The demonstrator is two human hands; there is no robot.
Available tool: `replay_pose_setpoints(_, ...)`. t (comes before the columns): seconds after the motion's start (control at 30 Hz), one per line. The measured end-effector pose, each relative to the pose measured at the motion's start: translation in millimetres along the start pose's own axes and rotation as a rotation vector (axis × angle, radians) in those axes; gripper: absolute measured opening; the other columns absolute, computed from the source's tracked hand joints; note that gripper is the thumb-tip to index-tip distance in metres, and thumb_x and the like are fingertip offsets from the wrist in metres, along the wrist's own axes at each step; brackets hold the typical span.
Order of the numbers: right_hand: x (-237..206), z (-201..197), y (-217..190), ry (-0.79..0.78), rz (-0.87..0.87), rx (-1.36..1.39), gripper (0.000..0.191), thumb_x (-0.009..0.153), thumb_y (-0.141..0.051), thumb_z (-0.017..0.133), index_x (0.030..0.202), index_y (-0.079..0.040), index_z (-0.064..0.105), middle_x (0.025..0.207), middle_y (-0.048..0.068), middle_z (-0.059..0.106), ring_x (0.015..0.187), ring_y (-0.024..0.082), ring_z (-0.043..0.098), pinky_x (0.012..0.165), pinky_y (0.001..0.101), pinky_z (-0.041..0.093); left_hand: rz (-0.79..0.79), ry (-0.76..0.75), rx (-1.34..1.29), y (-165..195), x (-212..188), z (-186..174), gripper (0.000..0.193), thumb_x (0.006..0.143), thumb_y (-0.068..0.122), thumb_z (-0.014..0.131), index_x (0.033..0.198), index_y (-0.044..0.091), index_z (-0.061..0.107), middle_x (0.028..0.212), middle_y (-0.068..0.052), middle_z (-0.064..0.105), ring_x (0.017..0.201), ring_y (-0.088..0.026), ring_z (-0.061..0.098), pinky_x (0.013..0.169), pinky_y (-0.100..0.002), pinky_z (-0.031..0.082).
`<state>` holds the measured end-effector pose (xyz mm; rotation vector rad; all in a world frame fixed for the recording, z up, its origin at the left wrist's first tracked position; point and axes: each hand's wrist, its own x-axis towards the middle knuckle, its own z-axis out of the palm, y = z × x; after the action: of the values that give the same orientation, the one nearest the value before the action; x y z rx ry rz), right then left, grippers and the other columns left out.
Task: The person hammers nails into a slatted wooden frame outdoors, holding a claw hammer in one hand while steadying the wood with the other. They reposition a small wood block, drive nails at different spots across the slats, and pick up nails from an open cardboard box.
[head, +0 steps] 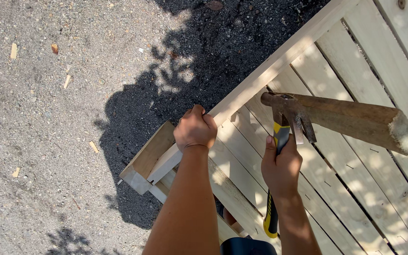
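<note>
A yellow-and-black hammer handle point(276, 189) is clenched in the right hand point(282, 170), grip high up near the head, thumb laid along the shaft. Just above that grip, the rusty hammer head point(286, 111) is set against a thick wooden pole point(355, 120), which is lying across the pale slatted panel point(350, 189). To the left of the grip, the panel's edge rail point(270, 71) is gripped by the left hand point(195, 128), fingers wrapped tight over the top. Below that hand, the rail's corner joint point(149, 163) is seen. Further out, gravel ground point(48, 141) is scattered with wood chips point(93, 147), partly in leafy shadow.
</note>
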<state>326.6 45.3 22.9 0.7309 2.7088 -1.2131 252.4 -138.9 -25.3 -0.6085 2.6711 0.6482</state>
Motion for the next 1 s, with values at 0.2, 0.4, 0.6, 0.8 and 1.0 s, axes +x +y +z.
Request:
replay_pose_setpoints(0.2,14,4,-16,-0.054,0.112,-0.126,0.028,0.105,-0.02,0.065,0.1,0.005,0.055,0.065,0.015,0.063,0.053,0.023,0.06,0.052,0.0356,0.048,0.005,0.034,-0.012,1,1,2,0.021,0.085,0.027,0.056,0.098,0.021,0.072,0.097,-0.006,0.076,0.087,-0.034,0.073,0.075,-0.049,0.059)
replay_pose_setpoints(0.4,0,5,-18,0.052,0.023,0.011,0.023,0.103,-0.018,0.061,0.107,0.003,0.054,0.067,0.013,0.064,0.052,0.021,0.063,0.052,0.0357,0.05,-0.01,-0.025,0.013,0,-3,2,0.02,0.086,0.026,0.055,0.097,0.02,0.071,0.099,-0.006,0.075,0.089,-0.033,0.073,0.077,-0.049,0.058)
replay_pose_setpoints(0.6,14,2,-23,0.007,0.103,-0.059,0.022,0.106,-0.016,0.063,0.105,0.004,0.052,0.064,0.011,0.061,0.051,0.02,0.057,0.05,0.0347,0.046,-0.014,-0.056,0.023,1,2,3,0.02,0.088,0.028,0.055,0.097,0.019,0.07,0.099,-0.005,0.075,0.092,-0.031,0.072,0.077,-0.049,0.058)
replay_pose_setpoints(0.8,-13,-4,-23,0.166,-0.076,0.051,0.021,0.106,-0.013,0.061,0.114,0.004,0.052,0.07,0.009,0.06,0.056,0.015,0.056,0.055,0.0312,0.048,0.005,-0.013,0.019,0,-1,6,0.02,0.086,0.029,0.057,0.098,0.019,0.07,0.098,-0.007,0.074,0.09,-0.032,0.072,0.077,-0.049,0.058)
replay_pose_setpoints(1.0,8,18,-13,0.079,0.045,0.019,0.021,0.107,-0.016,0.063,0.101,0.001,0.053,0.066,0.008,0.06,0.052,0.012,0.053,0.052,0.0284,0.045,-0.001,-0.01,-0.003,2,1,3,0.018,0.087,0.028,0.057,0.094,0.018,0.069,0.096,-0.005,0.075,0.089,-0.032,0.072,0.077,-0.049,0.057)
